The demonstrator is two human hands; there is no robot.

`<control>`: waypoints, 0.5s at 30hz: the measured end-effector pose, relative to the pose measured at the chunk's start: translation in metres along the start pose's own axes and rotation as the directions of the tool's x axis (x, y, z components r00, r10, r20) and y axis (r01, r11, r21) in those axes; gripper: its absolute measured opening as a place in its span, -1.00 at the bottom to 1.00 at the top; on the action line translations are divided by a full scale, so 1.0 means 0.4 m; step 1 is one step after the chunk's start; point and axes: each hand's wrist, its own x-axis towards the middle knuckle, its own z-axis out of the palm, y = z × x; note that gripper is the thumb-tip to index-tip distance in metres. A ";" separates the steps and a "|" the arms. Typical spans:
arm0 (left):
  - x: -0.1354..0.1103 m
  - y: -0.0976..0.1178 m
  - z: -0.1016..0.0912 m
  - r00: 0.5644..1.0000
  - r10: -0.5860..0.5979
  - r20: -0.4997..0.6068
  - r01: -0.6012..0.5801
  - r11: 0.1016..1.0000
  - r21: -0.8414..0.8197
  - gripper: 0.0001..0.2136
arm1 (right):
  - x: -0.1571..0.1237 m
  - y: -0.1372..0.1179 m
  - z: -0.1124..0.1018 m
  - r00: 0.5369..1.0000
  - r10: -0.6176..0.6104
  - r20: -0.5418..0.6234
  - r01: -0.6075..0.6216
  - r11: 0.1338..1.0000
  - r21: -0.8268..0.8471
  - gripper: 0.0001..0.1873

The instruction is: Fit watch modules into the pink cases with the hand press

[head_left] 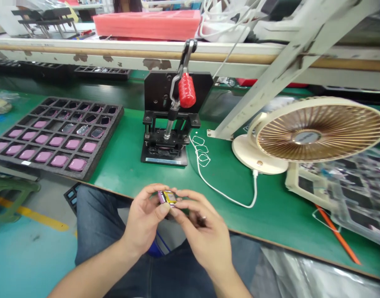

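Both hands meet over my lap at the front edge of the green bench [128,165]. My left hand [145,221] and my right hand [202,231] pinch one small pink part with a yellow face [167,197] between thumbs and fingertips. Behind them on the bench stands a black hand press [168,124] with a red-handled lever [186,90], its lever raised. A black foam tray [107,126] at the left holds several pink parts [77,164] in its near pockets; some far pockets hold clear or dark pieces.
A cream desk fan [317,132] lies tilted at the right, its white cable [221,193] looping across the bench. Thin white ring outlines [202,151] lie by the press. Clear trays [360,198] and an orange stick [339,236] sit far right. A pink foam block [146,25] rests on the upper shelf.
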 end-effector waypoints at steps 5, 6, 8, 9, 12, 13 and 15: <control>0.007 -0.001 -0.019 0.995 0.018 0.094 -0.025 0.997 0.072 -0.71 | 0.018 0.005 -0.024 0.995 0.067 0.073 -0.067 0.998 -0.013 -0.69; 0.008 0.001 -0.025 0.994 0.021 0.111 -0.031 0.996 0.087 -0.71 | 0.019 0.008 -0.027 0.994 0.064 0.089 -0.061 0.998 -0.033 -0.65; 0.004 0.006 -0.034 0.990 0.037 0.137 -0.055 0.989 0.135 -0.70 | 0.017 0.007 -0.034 0.991 0.025 0.132 -0.015 0.997 -0.073 -0.58; -0.003 0.009 -0.036 0.989 0.038 0.145 -0.063 0.983 0.171 -0.69 | 0.013 0.004 -0.038 0.987 -0.010 0.158 0.023 0.997 -0.080 -0.54; -0.033 0.016 -0.036 0.996 0.043 0.078 -0.064 0.951 0.303 -0.68 | -0.011 -0.018 -0.049 0.968 -0.116 0.222 0.123 0.992 -0.020 -0.42; -0.043 0.016 -0.036 0.999 0.042 0.034 -0.051 0.940 0.337 -0.68 | -0.023 -0.026 -0.052 0.968 -0.132 0.215 0.131 0.991 0.017 -0.40; -0.060 0.012 -0.035 0.999 0.011 -0.040 0.005 0.926 0.378 -0.65 | -0.052 -0.042 -0.059 0.981 -0.120 0.151 0.111 0.992 0.067 -0.40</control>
